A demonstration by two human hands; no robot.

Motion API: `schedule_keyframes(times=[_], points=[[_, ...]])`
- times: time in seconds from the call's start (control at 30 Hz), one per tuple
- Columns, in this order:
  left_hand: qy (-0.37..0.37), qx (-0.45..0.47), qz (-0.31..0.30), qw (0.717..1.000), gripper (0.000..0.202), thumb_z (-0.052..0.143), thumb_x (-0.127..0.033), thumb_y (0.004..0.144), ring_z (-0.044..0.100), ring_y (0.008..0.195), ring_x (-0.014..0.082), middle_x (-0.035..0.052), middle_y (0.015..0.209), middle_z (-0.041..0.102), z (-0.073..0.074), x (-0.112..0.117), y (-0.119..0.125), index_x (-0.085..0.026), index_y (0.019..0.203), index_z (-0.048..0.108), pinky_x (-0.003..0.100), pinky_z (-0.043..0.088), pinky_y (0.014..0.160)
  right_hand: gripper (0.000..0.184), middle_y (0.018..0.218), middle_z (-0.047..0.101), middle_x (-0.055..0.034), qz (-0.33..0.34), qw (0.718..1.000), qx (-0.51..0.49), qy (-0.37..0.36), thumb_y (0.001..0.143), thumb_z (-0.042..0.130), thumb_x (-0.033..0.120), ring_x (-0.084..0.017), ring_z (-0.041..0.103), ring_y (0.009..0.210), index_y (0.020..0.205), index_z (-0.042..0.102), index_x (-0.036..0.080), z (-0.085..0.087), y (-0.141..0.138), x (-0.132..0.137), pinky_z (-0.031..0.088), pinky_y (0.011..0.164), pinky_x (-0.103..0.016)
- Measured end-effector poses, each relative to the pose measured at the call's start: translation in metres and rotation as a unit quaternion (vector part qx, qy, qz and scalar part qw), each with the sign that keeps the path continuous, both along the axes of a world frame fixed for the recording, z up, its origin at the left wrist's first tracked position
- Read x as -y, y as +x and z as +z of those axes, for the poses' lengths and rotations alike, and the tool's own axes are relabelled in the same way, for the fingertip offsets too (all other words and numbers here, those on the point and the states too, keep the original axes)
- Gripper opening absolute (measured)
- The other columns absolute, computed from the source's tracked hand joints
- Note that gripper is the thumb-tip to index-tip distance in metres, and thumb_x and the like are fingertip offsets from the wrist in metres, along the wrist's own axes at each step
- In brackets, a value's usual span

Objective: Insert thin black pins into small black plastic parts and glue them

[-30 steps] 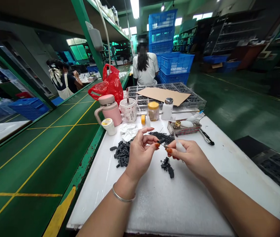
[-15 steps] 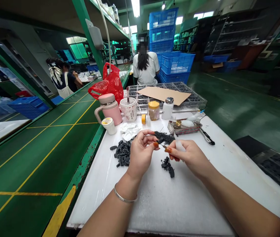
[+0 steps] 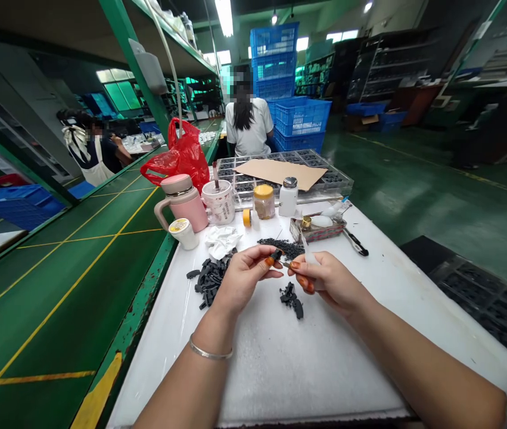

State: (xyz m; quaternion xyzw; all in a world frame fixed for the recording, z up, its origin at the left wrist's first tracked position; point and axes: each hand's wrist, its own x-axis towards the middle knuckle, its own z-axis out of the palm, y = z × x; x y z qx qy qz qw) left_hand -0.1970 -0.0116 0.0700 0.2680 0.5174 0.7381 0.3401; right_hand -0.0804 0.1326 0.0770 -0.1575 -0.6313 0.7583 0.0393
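My left hand (image 3: 239,279) pinches a small black plastic part (image 3: 276,254) between thumb and fingertips, above the white tabletop. Facing it, my right hand (image 3: 334,281) is closed around a translucent white squeeze bottle (image 3: 310,256) with a narrow spout pointing up; its lower part is hidden by the fingers. A thin dark tip (image 3: 286,264) also sticks out from the right fingertips towards the black part; what it belongs to is unclear. Beside my left hand lies a heap of black parts (image 3: 211,280). A smaller cluster of black parts (image 3: 291,300) rests below the hands, and fine black pieces (image 3: 286,246) lie behind them.
Along the back stand a pink mug (image 3: 188,208), a patterned cup (image 3: 220,204), a yellow-lidded jar (image 3: 264,202) and a white bottle (image 3: 288,199). A small tray (image 3: 324,232) and a cutter (image 3: 357,243) lie right. A green conveyor (image 3: 70,262) runs left. Two people sit further off.
The view has swung slightly right, so the table things appear further left. The black part in my left hand is now tilted up and shows more clearly; both hands keep their hold.
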Motion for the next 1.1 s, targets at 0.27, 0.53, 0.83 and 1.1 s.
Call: schedule_keyframes(times=[0.27, 0.53, 0.83, 1.1], points=[[-0.014, 0.074, 0.083, 0.994, 0.022, 0.079, -0.020, 0.064, 0.064, 0.065, 0.0106, 0.0026, 0.071, 0.067, -0.003, -0.003, -0.004, -0.013, 0.084, 0.071, 0.022, 0.057, 0.066, 0.031, 0.057, 0.059, -0.0016, -0.041, 0.954, -0.012, 0.297, 0.078, 0.063, 0.040, -0.010, 0.049, 0.056, 0.064, 0.062, 0.012, 0.018, 0.007, 0.004, 0.034, 0.054, -0.022], [0.134, 0.138, 0.275, 0.942, 0.017, 0.069, -0.004, 0.068, 0.064, 0.072, 0.0066, 0.0013, 0.082, 0.067, 0.009, 0.011, -0.034, -0.015, 0.082, 0.069, 0.015, 0.055, 0.071, 0.030, 0.054, 0.056, -0.0010, -0.054, 0.980, 0.015, 0.192, 0.074, 0.064, 0.043, -0.010, 0.045, 0.050, 0.067, 0.060, 0.014, 0.018, 0.015, -0.028, 0.031, 0.049, -0.022], [0.113, 0.245, 0.127, 0.954, 0.017, 0.055, -0.001, 0.081, 0.064, 0.074, 0.0090, 0.0051, 0.086, 0.065, 0.011, 0.009, -0.011, -0.011, 0.090, 0.066, 0.015, 0.056, 0.065, 0.018, 0.079, 0.069, -0.0022, -0.096, 0.795, 0.218, 0.557, 0.070, 0.062, 0.032, -0.018, 0.059, 0.074, 0.081, 0.074, 0.025, -0.005, 0.013, -0.082, 0.033, 0.057, -0.023], [0.124, 0.284, 0.098, 0.946, 0.020, 0.050, 0.000, 0.084, 0.065, 0.073, 0.0095, 0.0067, 0.085, 0.065, 0.015, 0.011, -0.010, -0.009, 0.088, 0.067, 0.013, 0.057, 0.064, 0.026, 0.098, 0.069, -0.0011, -0.064, 0.791, 0.142, 0.592, 0.073, 0.056, 0.020, -0.018, 0.060, 0.092, 0.091, 0.074, 0.026, -0.011, 0.010, -0.076, 0.038, 0.073, -0.023]])
